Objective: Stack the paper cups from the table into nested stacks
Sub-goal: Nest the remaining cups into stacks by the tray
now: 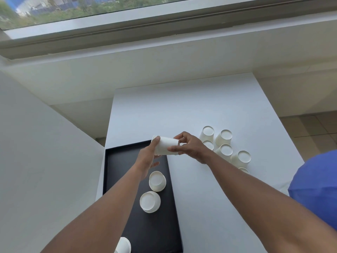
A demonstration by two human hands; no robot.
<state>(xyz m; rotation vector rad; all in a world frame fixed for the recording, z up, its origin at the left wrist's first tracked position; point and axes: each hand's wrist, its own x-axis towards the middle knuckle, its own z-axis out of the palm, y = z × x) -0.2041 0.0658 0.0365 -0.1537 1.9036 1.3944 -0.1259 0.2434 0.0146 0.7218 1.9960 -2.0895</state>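
Both hands hold a nested stack of white paper cups (166, 145) sideways above the far end of the black tray (156, 232). My left hand (148, 157) grips its rim end; my right hand (189, 147) pinches its base end. Two upside-down cup stacks (157, 180) (149, 201) stand on the tray, and a third cup (124, 245) shows at its near edge. Several single upside-down cups (226, 149) cluster on the white table (200, 110) right of my right hand.
The table is narrow, with a white wall to the left and a window ledge behind it. A blue cloth shape (315, 189) sits at the right edge. Tiled floor (310, 125) shows beyond the table's right side.
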